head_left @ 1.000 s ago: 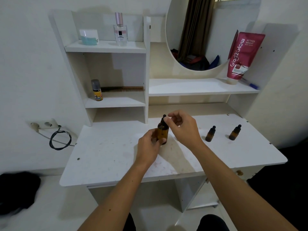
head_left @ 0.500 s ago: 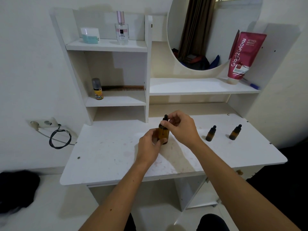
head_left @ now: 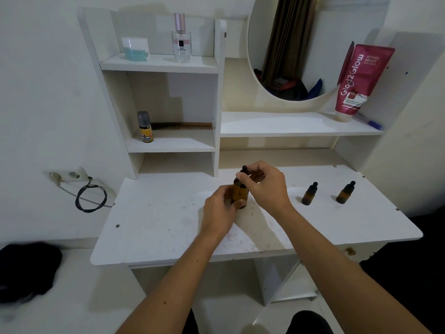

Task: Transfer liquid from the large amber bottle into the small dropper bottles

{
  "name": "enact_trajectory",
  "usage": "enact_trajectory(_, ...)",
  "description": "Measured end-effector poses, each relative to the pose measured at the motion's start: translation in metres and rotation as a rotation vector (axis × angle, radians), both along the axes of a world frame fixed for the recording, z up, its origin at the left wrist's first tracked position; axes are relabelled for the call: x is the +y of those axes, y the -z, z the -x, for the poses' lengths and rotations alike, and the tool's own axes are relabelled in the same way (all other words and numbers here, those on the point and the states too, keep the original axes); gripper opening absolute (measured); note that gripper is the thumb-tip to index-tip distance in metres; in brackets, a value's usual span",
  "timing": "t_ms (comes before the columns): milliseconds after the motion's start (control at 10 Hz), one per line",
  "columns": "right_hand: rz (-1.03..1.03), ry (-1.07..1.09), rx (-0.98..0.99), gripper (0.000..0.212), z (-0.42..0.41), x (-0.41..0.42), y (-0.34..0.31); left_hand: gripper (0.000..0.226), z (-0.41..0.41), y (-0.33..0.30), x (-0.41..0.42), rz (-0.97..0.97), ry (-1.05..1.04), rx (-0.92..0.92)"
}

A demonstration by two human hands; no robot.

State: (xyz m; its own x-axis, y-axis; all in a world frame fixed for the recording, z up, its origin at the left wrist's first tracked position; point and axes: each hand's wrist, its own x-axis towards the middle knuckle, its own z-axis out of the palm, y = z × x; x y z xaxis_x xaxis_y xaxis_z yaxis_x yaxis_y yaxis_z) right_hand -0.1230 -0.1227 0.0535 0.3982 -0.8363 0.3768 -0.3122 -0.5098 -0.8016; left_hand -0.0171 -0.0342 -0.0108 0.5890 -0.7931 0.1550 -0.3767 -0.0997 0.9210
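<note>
Change: since the earlier frames the right hand (head_left: 266, 186) has lowered a little onto the black dropper cap (head_left: 243, 170); both hands otherwise sit where they were
Amber bottle (head_left: 239, 192): upright on the white desk (head_left: 156, 222), near its middle, partly hidden by both hands
Left hand (head_left: 220, 208): wrapped around the bottle's lower body from the left, fingers curled against the glass, thumb tip at its base
Right hand: above and to the right of the bottle, thumb and forefinger pinching the cap at the neck, other fingers folded loosely behind
Cap: on the bottle's neck, rubber bulb poking up above the fingertips; whether it is screwed tight or loosened cannot be told
Dropper tube: a dark line showing down through the amber glass
Small bottles: two amber ones with black dropper caps, both upright on the desk to the right of the hands, the nearer (head_left: 309, 194) well apart from the big bottle, the farther (head_left: 346, 192) beside it toward the desk's right edge
Top left shelf: a perfume bottle (head_left: 181, 38) and a white and teal jar (head_left: 134, 48)
Lower left shelf: a small yellow-labelled bottle (head_left: 145, 127) and a brown comb (head_left: 183, 126) along the back
Right shelf: a red tube (head_left: 360, 80) leaning beside the round mirror (head_left: 310, 44)
Wall at left: a socket (head_left: 68, 175) with a looped black cable (head_left: 90, 197)
</note>
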Motion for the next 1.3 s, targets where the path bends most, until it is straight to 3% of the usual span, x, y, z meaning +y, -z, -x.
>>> enact_trajectory(600,0.012,0.022,0.008,0.021,0.000,0.009,0.000,0.043,0.004,-0.001,0.003,-0.011,0.007,-0.021)
enact_trajectory(800,0.070,-0.019,0.056,0.042,0.008,0.010,0.004,0.049,0.005,-0.004,0.007,-0.021,0.015,-0.029)
enact_trajectory(1000,0.113,-0.014,0.160,0.054,0.019,0.030,0.023,0.056,-0.004,0.001,0.022,-0.192,0.056,-0.290)
enact_trajectory(1200,0.096,-0.091,0.440,0.078,0.031,0.050,0.062,0.070,-0.017,0.008,0.047,-0.510,0.210,-0.748)
enact_trajectory(1300,0.168,-0.052,0.611,0.076,0.036,0.056,0.078,0.081,-0.015,0.009,0.058,-0.590,0.232,-0.795)
